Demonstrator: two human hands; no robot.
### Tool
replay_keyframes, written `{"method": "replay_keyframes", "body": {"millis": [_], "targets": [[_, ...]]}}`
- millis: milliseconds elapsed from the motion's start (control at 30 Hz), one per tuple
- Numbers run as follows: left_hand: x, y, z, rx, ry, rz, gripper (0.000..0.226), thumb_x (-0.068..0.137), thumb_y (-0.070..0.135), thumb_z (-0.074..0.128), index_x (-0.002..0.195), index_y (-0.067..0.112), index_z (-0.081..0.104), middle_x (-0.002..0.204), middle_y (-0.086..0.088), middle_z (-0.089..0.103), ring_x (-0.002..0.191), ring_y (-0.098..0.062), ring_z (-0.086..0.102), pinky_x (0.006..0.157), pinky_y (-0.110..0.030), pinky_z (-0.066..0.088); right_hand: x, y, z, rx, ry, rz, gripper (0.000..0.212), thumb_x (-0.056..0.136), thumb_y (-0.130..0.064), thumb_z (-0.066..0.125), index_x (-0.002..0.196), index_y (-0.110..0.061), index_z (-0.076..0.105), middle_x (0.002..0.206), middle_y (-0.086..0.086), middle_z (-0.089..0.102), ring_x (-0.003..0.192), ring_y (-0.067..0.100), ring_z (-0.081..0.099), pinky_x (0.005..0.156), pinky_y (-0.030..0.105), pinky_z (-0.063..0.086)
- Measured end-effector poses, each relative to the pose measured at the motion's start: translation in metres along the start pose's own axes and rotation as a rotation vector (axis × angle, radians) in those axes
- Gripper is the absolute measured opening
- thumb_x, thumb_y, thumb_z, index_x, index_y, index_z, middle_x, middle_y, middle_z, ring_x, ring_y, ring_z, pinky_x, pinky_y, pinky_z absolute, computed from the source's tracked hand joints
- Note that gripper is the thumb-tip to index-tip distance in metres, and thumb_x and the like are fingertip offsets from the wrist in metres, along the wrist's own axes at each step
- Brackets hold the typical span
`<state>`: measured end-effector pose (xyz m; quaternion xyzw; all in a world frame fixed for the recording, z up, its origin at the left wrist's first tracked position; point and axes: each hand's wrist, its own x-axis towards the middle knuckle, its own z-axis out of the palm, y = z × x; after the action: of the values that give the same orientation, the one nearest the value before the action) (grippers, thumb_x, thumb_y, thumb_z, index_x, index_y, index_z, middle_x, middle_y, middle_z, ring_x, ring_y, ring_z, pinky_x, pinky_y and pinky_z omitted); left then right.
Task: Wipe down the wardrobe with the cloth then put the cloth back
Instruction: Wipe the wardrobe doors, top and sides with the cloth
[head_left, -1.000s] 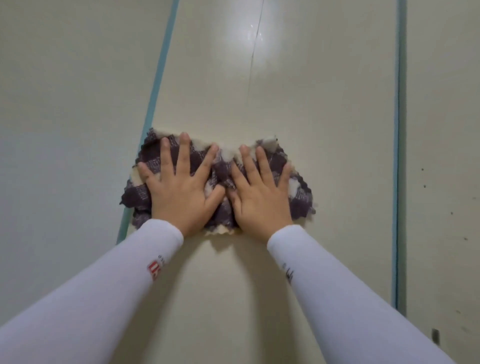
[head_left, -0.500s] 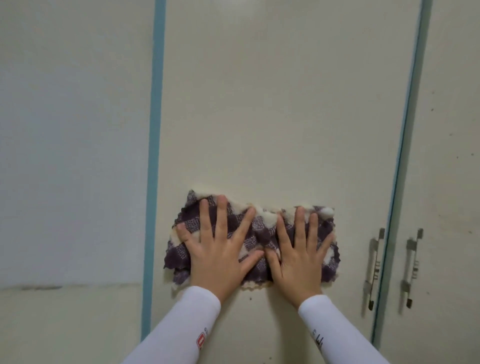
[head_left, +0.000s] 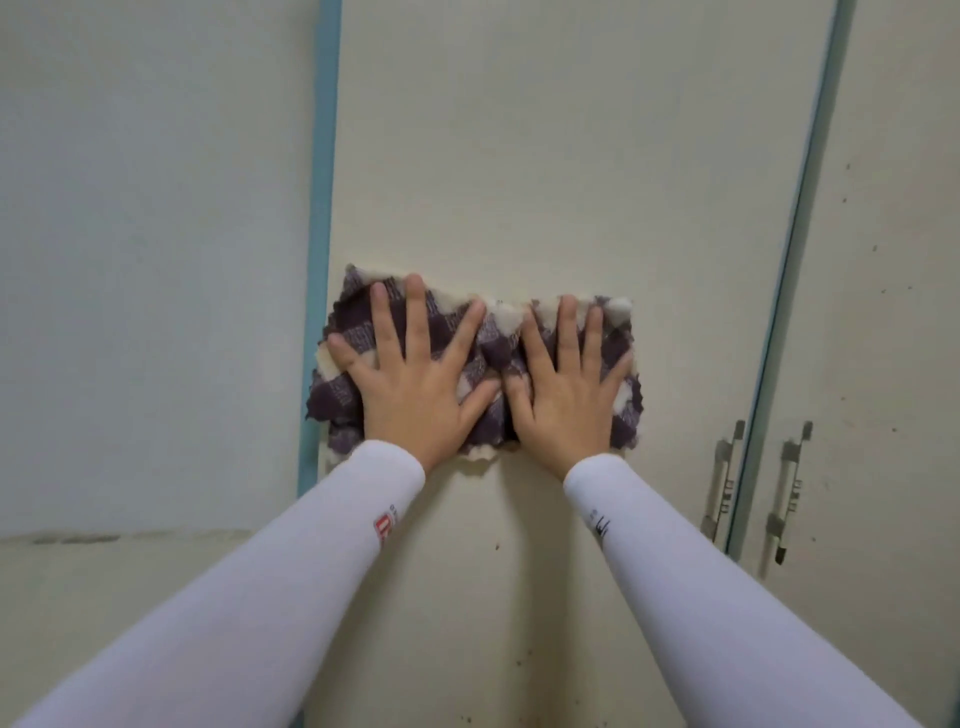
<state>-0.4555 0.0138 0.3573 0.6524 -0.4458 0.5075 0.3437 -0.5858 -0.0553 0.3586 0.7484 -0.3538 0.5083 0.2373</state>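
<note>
A purple and cream checked cloth (head_left: 493, 343) lies spread flat against the cream wardrobe door (head_left: 545, 156). Its left end reaches the door's teal edge strip (head_left: 319, 208). My left hand (head_left: 415, 384) presses on the cloth's left half with its fingers spread. My right hand (head_left: 569, 389) presses on the right half in the same way, and the thumbs nearly touch. Both palms hold the cloth against the door, and white sleeves cover both arms.
Two metal handles (head_left: 724, 483) (head_left: 787, 488) flank the teal gap between this door and the neighbouring door (head_left: 893, 260), to the right of and below the cloth. A pale wall (head_left: 145, 260) lies left of the wardrobe. Small dark specks mark the lower door.
Both hands have slid the cloth down the door from high on the panel to just above handle height. The handles have come into view on the right.
</note>
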Motion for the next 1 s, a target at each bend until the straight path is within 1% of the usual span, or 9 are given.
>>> {"method": "replay_keyframes", "body": {"millis": [100, 200, 400, 567, 667, 767, 833, 933, 1000], "targets": [[0.029, 0.015, -0.002, -0.007, 0.041, -0.043, 0.071, 0.082, 0.070, 0.026, 0.145, 0.038, 0.020, 0.152, -0.022, 0.016, 0.137, -0.048, 0.012, 0.092, -0.078, 0.013, 0.030, 0.017, -0.012, 0.004, 0.023, -0.034, 0.059, 0.087, -0.045, 0.020, 0.143, -0.032, 0.007, 0.155, 0.001, 0.002, 0.144, 0.027, 0.000, 0.106, 0.065, -0.003], [0.038, 0.047, 0.005, 0.007, 0.078, -0.001, 0.071, 0.081, 0.072, 0.026, 0.144, 0.038, 0.022, 0.151, -0.022, 0.020, 0.137, -0.046, 0.012, 0.095, -0.076, 0.012, 0.029, 0.053, -0.008, 0.037, 0.107, -0.015, 0.060, 0.088, -0.042, 0.024, 0.144, -0.028, 0.006, 0.152, -0.003, 0.001, 0.143, 0.024, 0.001, 0.107, 0.063, -0.004], [0.007, 0.108, 0.034, -0.028, 0.143, 0.185, 0.071, 0.079, 0.071, 0.039, 0.142, 0.039, 0.029, 0.152, -0.015, 0.018, 0.141, -0.040, 0.002, 0.099, -0.071, -0.003, -0.039, 0.105, 0.024, 0.099, 0.245, 0.249, 0.066, 0.085, -0.039, 0.031, 0.147, -0.027, 0.011, 0.155, 0.007, 0.014, 0.142, 0.025, 0.002, 0.106, 0.063, 0.000], [-0.061, 0.113, 0.049, -0.034, 0.031, 0.275, 0.073, 0.077, 0.070, 0.039, 0.142, 0.042, 0.022, 0.157, -0.010, -0.003, 0.142, -0.035, -0.009, 0.100, -0.070, -0.004, -0.118, 0.117, 0.051, 0.056, 0.157, 0.168, 0.071, 0.088, -0.043, 0.028, 0.148, -0.029, -0.007, 0.156, -0.005, -0.017, 0.143, 0.022, -0.013, 0.111, 0.052, -0.007], [-0.123, 0.103, 0.059, -0.001, -0.061, 0.294, 0.075, 0.078, 0.070, 0.035, 0.145, 0.042, 0.014, 0.156, -0.007, -0.014, 0.142, -0.034, -0.010, 0.100, -0.070, -0.006, -0.174, 0.116, 0.064, 0.033, 0.011, 0.133, 0.074, 0.087, -0.045, 0.031, 0.148, -0.027, -0.006, 0.156, 0.001, -0.017, 0.143, 0.026, -0.013, 0.109, 0.052, -0.007], [-0.192, 0.085, 0.067, 0.002, -0.157, 0.276, 0.078, 0.078, 0.069, 0.030, 0.146, 0.041, 0.002, 0.156, -0.004, -0.013, 0.142, -0.032, -0.010, 0.096, -0.072, 0.009, -0.234, 0.109, 0.075, -0.002, -0.136, 0.055, 0.062, 0.095, -0.052, 0.010, 0.149, -0.026, -0.005, 0.156, 0.006, -0.015, 0.143, 0.030, -0.012, 0.108, 0.054, -0.001], [-0.228, 0.073, 0.065, -0.012, -0.214, 0.215, 0.072, 0.084, 0.068, 0.022, 0.146, 0.041, -0.002, 0.157, -0.002, -0.012, 0.143, -0.030, -0.010, 0.091, -0.076, 0.017, -0.261, 0.101, 0.076, -0.017, -0.208, 0.031, 0.062, 0.094, -0.053, 0.005, 0.149, -0.025, -0.004, 0.156, 0.007, -0.014, 0.143, 0.030, -0.011, 0.106, 0.055, 0.004], [-0.248, 0.063, 0.057, -0.028, -0.262, 0.142, 0.064, 0.088, 0.066, 0.017, 0.145, 0.044, -0.002, 0.157, 0.002, -0.011, 0.143, -0.027, -0.010, 0.085, -0.078, 0.022, -0.261, 0.084, 0.072, 0.022, -0.230, 0.065, 0.060, 0.095, -0.050, 0.014, 0.147, -0.022, 0.007, 0.156, 0.006, -0.017, 0.143, 0.030, -0.013, 0.103, 0.057, 0.010], [-0.228, 0.058, 0.053, -0.023, -0.236, 0.108, 0.066, 0.086, 0.066, 0.020, 0.144, 0.044, -0.001, 0.157, 0.001, -0.013, 0.143, -0.027, -0.011, 0.087, -0.078, 0.020, -0.232, 0.071, 0.068, 0.077, -0.178, 0.051, 0.061, 0.095, -0.053, 0.009, 0.147, -0.022, 0.006, 0.155, 0.005, -0.019, 0.143, 0.029, -0.015, 0.104, 0.057, 0.005]]}}
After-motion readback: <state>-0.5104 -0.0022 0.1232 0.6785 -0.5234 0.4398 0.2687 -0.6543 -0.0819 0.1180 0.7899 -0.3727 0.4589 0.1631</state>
